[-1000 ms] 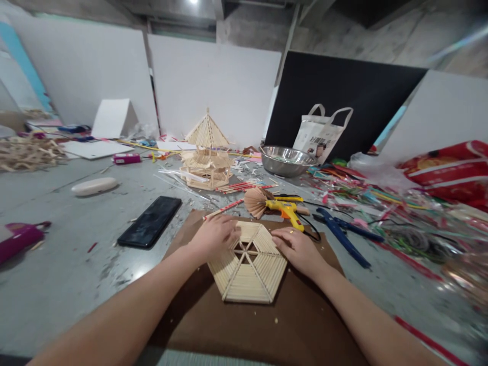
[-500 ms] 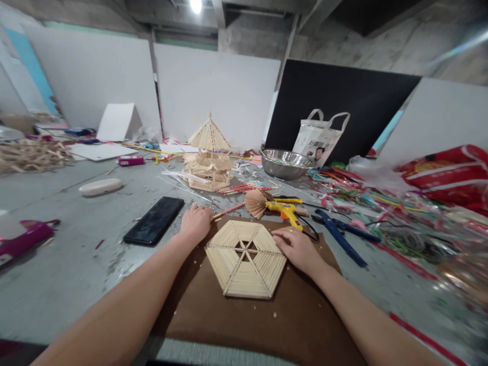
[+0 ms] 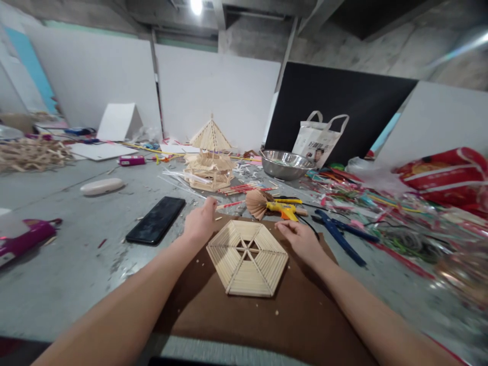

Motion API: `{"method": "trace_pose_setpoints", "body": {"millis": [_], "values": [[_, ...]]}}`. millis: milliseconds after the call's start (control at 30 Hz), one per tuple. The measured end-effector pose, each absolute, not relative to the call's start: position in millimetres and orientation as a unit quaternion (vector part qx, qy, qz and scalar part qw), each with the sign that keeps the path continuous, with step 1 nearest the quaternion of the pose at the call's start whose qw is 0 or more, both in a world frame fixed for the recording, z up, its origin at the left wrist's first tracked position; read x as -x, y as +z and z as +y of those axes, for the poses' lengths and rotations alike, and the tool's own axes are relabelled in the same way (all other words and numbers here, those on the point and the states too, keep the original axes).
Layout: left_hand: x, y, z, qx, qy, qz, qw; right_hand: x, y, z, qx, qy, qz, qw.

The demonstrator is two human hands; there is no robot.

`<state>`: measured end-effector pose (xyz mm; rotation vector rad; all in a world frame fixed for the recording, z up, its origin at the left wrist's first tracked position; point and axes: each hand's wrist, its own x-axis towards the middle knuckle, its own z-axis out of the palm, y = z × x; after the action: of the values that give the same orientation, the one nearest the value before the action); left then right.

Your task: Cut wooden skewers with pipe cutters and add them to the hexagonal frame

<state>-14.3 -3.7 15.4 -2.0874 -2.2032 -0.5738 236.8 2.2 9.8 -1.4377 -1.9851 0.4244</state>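
Note:
My left hand (image 3: 201,222) is closed, its fingertips pinched at the near end of a thin red-and-wood stick (image 3: 232,204). Beyond the far left corner of a flat hexagonal panel of pale wooden sticks (image 3: 249,279), the hand hovers or rests; I cannot tell which. The panel lies on a brown board (image 3: 213,317), with spokes meeting over a small gap in its middle. On its right side my right hand (image 3: 299,239) has thumb and fingers drawn together, just off the panel's edge; anything between them is too small to make out.
A yellow glue gun (image 3: 287,211), a brown pleated fan shape (image 3: 257,204) and blue pliers (image 3: 339,236) lie beyond the board. A phone (image 3: 155,221) is on the left. Behind stand a stick-built pavilion (image 3: 209,162) and a metal bowl (image 3: 286,165). Tangled scraps (image 3: 400,218) cover the right.
My left hand has risen with its fingers now pinched, and the near end of the stick has lifted. My right hand has drawn slightly away from the panel's edge.

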Motion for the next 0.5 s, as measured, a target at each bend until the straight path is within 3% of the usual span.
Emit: {"method": "trace_pose_setpoints", "body": {"millis": [233,333,500], "values": [[31.7,27.5,-3.1,0.613,-0.232,-0.754,0.042,-223.5,24.8,10.5,0.546,0.24,-0.78,0.189],[40.4,21.6,6.3,0.564,-0.322,-0.761,0.0,-220.1,17.7,12.3,0.543,0.26,-0.756,0.258],[19.7,3.3,9.5,0.605,-0.488,-0.606,-0.172,-210.8,6.0,11.9,0.503,0.435,-0.62,0.416]]}}
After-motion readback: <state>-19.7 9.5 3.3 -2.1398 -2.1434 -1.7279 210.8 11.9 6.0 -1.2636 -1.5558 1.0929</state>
